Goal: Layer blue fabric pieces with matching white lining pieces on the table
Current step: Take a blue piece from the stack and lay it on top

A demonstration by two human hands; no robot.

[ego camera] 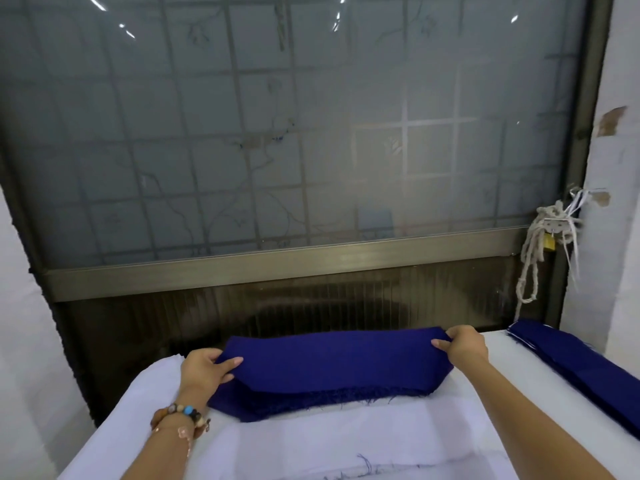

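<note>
Though one blue piece is in hand over white cloth, no finished blue-and-white pair shows, so the layering is judged early or midway.

Lower left: left hand (pixel 207 370), beaded bracelet (pixel 183 415) at the wrist, pinching the left end of the blue fabric piece (pixel 332 368).

Lower centre: that piece, stretched wide between the hands, near edge frayed, a further blue layer showing beneath it. Whether it is lifted or lying flat cannot be told. White lining pieces (pixel 346 434) lie flat in front of it, overlapped, with loose blue threads on them.

Centre right: right hand (pixel 464 348), thumb on top, pinching the piece's right far corner.

Lower right: stack of blue pieces (pixel 581 368) on the worktop (pixel 485 386), apart from the held piece, presumably still to be paired.

Edges and room: worktop falls away at lower left. Its far edge runs just behind the held piece, with the window frame (pixel 277 271) beyond. Open white surface lies toward the bottom of the frame, likely the freer side for laying down.
</note>
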